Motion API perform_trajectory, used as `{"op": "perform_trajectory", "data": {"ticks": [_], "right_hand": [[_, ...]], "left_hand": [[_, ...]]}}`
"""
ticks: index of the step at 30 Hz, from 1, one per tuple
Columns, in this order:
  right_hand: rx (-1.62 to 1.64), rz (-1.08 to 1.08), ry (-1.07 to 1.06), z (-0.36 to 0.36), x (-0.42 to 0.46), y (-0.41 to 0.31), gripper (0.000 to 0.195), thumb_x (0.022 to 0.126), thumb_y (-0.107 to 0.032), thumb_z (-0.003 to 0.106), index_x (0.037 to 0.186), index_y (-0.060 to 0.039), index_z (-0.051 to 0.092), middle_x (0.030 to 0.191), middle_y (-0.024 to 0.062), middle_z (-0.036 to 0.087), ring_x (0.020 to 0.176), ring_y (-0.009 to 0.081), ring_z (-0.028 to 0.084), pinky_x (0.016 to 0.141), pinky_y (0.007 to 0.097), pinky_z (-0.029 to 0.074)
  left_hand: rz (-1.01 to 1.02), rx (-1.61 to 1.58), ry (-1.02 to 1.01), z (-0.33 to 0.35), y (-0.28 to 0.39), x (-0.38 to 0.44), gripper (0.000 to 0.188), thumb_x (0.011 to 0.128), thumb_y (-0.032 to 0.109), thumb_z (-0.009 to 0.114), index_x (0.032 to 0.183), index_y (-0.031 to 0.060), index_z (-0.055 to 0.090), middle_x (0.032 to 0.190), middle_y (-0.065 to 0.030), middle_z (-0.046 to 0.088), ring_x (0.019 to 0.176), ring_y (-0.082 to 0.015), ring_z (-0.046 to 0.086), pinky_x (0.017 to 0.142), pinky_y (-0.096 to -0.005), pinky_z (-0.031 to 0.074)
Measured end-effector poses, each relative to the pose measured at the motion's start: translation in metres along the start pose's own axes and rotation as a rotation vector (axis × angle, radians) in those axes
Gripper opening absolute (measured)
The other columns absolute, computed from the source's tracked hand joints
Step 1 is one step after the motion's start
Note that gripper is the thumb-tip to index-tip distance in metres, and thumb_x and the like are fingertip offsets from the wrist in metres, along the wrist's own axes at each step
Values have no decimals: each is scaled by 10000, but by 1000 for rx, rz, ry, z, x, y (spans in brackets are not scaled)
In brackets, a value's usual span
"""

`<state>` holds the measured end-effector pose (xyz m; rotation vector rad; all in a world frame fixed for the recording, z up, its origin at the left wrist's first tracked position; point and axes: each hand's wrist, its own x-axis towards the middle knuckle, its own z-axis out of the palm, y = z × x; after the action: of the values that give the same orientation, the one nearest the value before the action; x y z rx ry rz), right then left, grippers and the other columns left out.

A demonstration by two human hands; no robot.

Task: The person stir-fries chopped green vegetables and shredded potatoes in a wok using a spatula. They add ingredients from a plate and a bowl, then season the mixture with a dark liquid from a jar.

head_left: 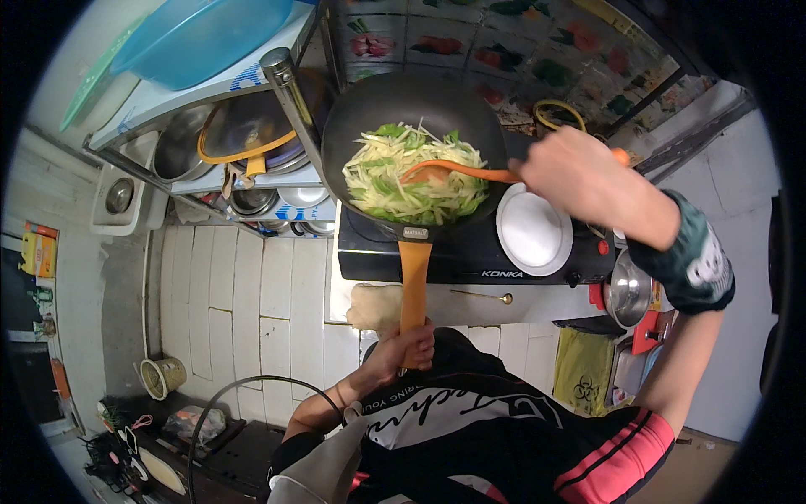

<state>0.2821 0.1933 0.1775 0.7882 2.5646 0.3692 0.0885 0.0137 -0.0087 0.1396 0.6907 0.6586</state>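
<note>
My left hand (412, 349) grips the orange handle of a dark wok (409, 97), whose pan stands at the back of the black Konka gas stove (378, 258). Pale shredded vegetable strips with green pepper pieces (403, 195) fill the bottom of the wok. My right hand (560, 160), slightly blurred, holds the handle of an orange spoon or ladle (469, 169); its bowl rests among the strips. Right of the wok, a white plate or bowl (534, 230) sits on the stove. A beige cloth (373, 305) lies beside the wok handle.
A small gold spoon (497, 297) lies on the counter's front edge. A metal bowl (630, 290) stands right of the stove. To the left, a shelf rack (249, 79) holds a blue basin (201, 41), pans and a lid. A yellow bag (582, 368) hangs below the counter.
</note>
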Motion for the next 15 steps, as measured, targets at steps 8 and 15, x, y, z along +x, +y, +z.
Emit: {"op": "perform_trajectory", "data": {"ticks": [8,15], "right_hand": [[-304,67,-198,42,14,-65,292,654,-71,536,935,-5,574,585,18,563,537,144,573,424,253,417],[33,258,-61,26,73,44,134,670,-127,621,745,-17,633,692,115,616,677,240,611,549,341,490]], "left_hand": [[11,-42,-46,-4,-3,2,141,825,167,502,865,85,394,625,-1,362,505,-88,371,467,-233,331],[33,-57,-71,-7,-6,3,139,827,167,504,860,88,395,622,3,363,507,-86,368,469,-229,333]]}}
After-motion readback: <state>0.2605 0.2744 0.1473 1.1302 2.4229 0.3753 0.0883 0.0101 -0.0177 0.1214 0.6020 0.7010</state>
